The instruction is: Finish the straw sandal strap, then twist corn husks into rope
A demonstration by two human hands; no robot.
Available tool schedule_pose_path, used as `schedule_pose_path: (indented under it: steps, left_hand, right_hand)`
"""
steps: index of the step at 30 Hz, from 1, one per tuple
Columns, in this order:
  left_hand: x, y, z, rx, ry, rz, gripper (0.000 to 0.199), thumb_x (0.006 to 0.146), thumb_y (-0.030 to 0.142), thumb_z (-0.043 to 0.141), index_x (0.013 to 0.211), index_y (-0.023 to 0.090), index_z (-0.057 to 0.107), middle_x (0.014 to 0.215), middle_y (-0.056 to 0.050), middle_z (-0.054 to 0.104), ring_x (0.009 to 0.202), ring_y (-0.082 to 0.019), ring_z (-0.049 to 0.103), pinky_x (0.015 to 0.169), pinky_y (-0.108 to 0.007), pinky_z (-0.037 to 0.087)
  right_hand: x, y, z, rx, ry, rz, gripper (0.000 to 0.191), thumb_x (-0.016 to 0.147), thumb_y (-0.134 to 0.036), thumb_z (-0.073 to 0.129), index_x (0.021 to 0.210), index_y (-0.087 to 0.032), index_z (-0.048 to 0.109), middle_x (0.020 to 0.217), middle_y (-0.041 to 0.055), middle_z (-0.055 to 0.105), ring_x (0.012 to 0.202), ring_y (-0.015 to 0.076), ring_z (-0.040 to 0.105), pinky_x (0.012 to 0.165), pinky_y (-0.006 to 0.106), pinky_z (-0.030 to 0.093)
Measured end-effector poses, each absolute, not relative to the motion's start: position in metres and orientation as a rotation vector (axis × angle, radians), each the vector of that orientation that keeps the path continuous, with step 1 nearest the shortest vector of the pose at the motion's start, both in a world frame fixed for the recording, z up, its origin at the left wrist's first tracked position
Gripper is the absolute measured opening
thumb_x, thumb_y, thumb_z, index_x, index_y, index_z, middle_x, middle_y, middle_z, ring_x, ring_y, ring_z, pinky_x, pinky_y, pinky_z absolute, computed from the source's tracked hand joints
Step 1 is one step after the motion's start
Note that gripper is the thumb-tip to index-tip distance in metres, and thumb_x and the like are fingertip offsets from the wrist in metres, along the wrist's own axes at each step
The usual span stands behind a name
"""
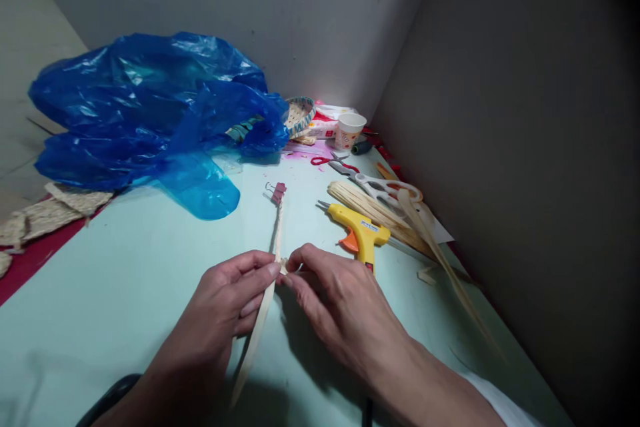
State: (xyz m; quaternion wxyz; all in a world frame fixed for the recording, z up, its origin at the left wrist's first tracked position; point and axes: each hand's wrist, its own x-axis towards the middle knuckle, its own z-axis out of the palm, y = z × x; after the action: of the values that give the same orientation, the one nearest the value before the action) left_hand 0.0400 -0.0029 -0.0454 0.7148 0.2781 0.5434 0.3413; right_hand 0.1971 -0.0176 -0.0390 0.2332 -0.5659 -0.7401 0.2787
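Note:
A narrow braid (279, 230) of pale straw runs down from a dark red binder clip (279, 193) lying on the table. My left hand (235, 297) pinches the braid's near end between thumb and fingers. From that grip a long flat straw strip (257, 333) hangs toward me. Close on the right, my right hand (335, 293) has its thumb and forefinger closed on a short, folded bit of pale straw strip (284, 267) at the braid's end. The fingertips hide part of the weave.
A yellow glue gun (367, 230), a bundle of straw (373, 207), white scissors (383, 188) and red scissors (335, 160) lie to the right. Behind them stand a paper cup (350, 131) and a woven basket (300, 115). A blue plastic bag (150, 107) fills the back left.

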Motion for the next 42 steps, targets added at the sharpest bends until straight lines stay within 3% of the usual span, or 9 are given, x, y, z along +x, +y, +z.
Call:
schedule_pose_path:
  steps: [3,7,15,21,24,32,35,37,42]
  left_hand:
    - [0.041,-0.002,-0.044,0.609,1.209,0.77,0.024,0.065,0.028,0.081,0.081,0.017,0.067,0.051,0.007,0.052,0.042,-0.003,0.05,0.042,-0.009,0.038]
    - [0.042,-0.002,-0.044,0.595,1.238,0.757,0.026,0.065,0.029,0.08,0.082,0.016,0.067,0.066,0.0,0.065,0.052,-0.008,0.06,0.046,-0.012,0.043]
    - [0.04,-0.003,-0.045,0.553,1.211,0.736,0.028,0.064,0.03,0.082,0.081,0.016,0.066,0.057,0.001,0.063,0.045,-0.006,0.057,0.042,-0.01,0.038]
    - [0.042,-0.003,-0.043,0.599,1.219,0.753,0.025,0.066,0.032,0.079,0.081,0.017,0.066,0.05,0.007,0.048,0.038,0.0,0.031,0.038,-0.01,0.022]
    - [0.041,-0.003,-0.042,0.612,1.209,0.746,0.025,0.067,0.033,0.078,0.082,0.017,0.066,0.051,0.007,0.047,0.038,0.0,0.027,0.039,-0.011,0.02]
    - [0.041,-0.001,-0.047,0.657,1.164,0.779,0.024,0.068,0.03,0.079,0.082,0.016,0.067,0.05,0.007,0.049,0.038,0.0,0.034,0.037,-0.009,0.023]
    - [0.042,-0.002,-0.046,0.656,1.19,0.802,0.025,0.067,0.029,0.079,0.086,0.017,0.068,0.057,0.004,0.057,0.045,-0.004,0.049,0.041,-0.01,0.035]
    - [0.043,-0.003,-0.046,0.649,1.207,0.815,0.025,0.067,0.027,0.079,0.087,0.017,0.069,0.058,0.004,0.058,0.046,-0.004,0.051,0.044,-0.011,0.041]
    - [0.044,-0.004,-0.046,0.652,1.23,0.795,0.024,0.063,0.02,0.079,0.086,0.017,0.071,0.052,0.008,0.053,0.037,0.001,0.029,0.035,-0.008,0.026]
  right_hand:
    - [0.198,-0.017,-0.041,-1.503,-2.041,0.701,0.011,0.093,-0.022,0.05,0.087,-0.019,0.057,0.08,0.0018,0.061,0.073,0.0158,0.054,0.065,0.027,0.035]
    - [0.198,-0.017,-0.041,-1.516,-2.045,0.67,0.009,0.092,-0.019,0.051,0.086,-0.018,0.058,0.082,0.0026,0.061,0.075,0.0163,0.054,0.068,0.028,0.035]
    - [0.201,-0.015,-0.037,-1.534,-1.94,0.887,0.009,0.093,-0.022,0.05,0.088,-0.021,0.058,0.075,-0.0019,0.064,0.068,0.0136,0.054,0.064,0.026,0.035]
    - [0.209,-0.011,-0.036,-1.43,-1.738,1.176,0.005,0.092,-0.021,0.05,0.092,-0.02,0.055,0.072,-0.0022,0.06,0.067,0.0122,0.053,0.059,0.023,0.036]
    - [0.206,-0.011,-0.036,-1.428,-1.766,1.141,0.004,0.09,-0.018,0.051,0.092,-0.02,0.053,0.068,-0.0035,0.062,0.062,0.0112,0.054,0.058,0.022,0.036]
    - [0.198,-0.017,-0.035,-1.497,-1.822,1.065,0.022,0.097,-0.028,0.045,0.084,-0.021,0.061,0.062,-0.004,0.064,0.056,0.0091,0.056,0.057,0.021,0.038]
    - [0.198,-0.018,-0.036,-1.538,-1.817,1.078,0.025,0.098,-0.033,0.043,0.084,-0.021,0.059,0.062,-0.0036,0.063,0.056,0.0095,0.054,0.056,0.022,0.036]
    - [0.197,-0.018,-0.037,-1.573,-1.867,1.005,0.024,0.098,-0.031,0.044,0.084,-0.02,0.059,0.068,-0.0017,0.063,0.06,0.0104,0.054,0.058,0.023,0.034]
    - [0.197,-0.02,-0.038,-1.62,-1.969,0.902,0.025,0.097,-0.021,0.04,0.076,-0.019,0.052,0.069,-0.0008,0.058,0.062,0.0108,0.048,0.058,0.025,0.03]
